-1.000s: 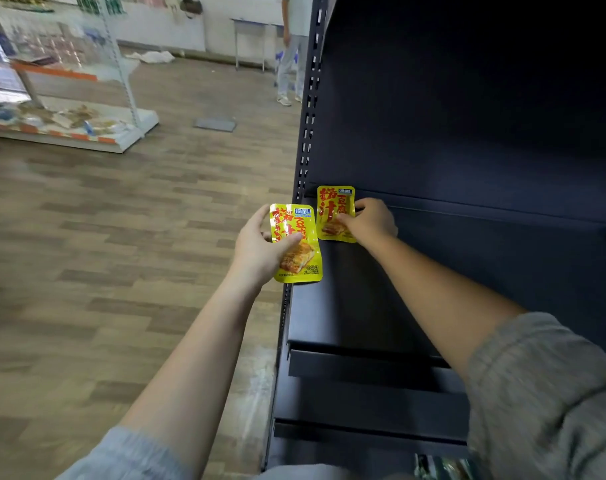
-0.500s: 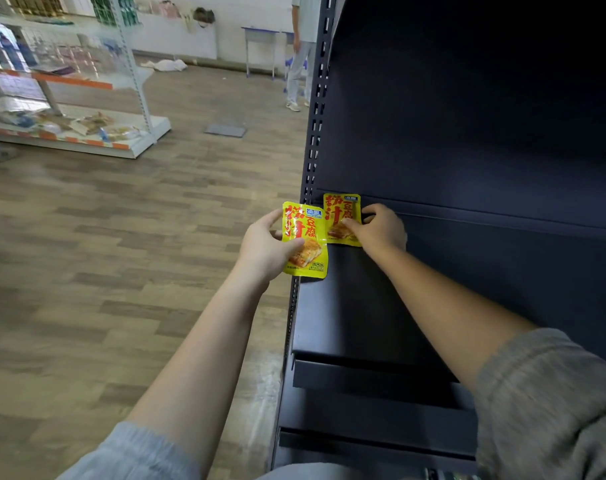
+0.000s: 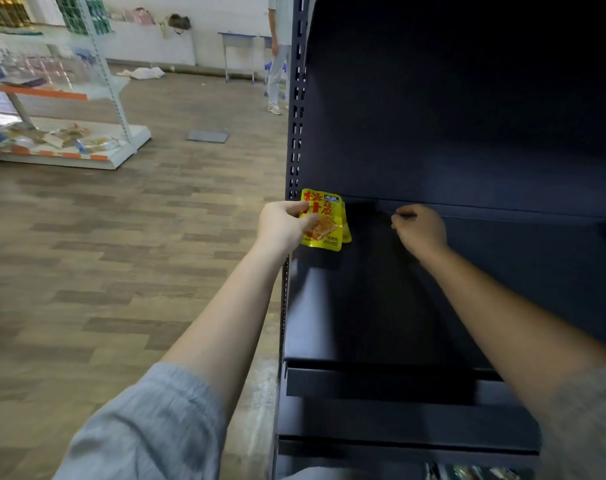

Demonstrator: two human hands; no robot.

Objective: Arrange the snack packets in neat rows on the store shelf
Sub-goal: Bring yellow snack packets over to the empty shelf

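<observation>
Our left hand (image 3: pixel 282 228) pinches a yellow packet (image 3: pixel 322 220), thumb across the front and fingers behind, holding it upright at the left end of the shelf (image 3: pixel 363 306), right by the back panel (image 3: pixel 467 116). A second packet (image 3: pixel 346 228) peeks out just behind it, so we judge the front one is being lined up against it to start a row. Our right hand (image 3: pixel 419 229) sits apart over the shelf, fingers curled, holding nothing we can see, free for steadying or the next packet. Beyond the shelf: wood floor (image 3: pixel 121 254), a white rack (image 3: pixel 69 133), someone standing far off.
</observation>
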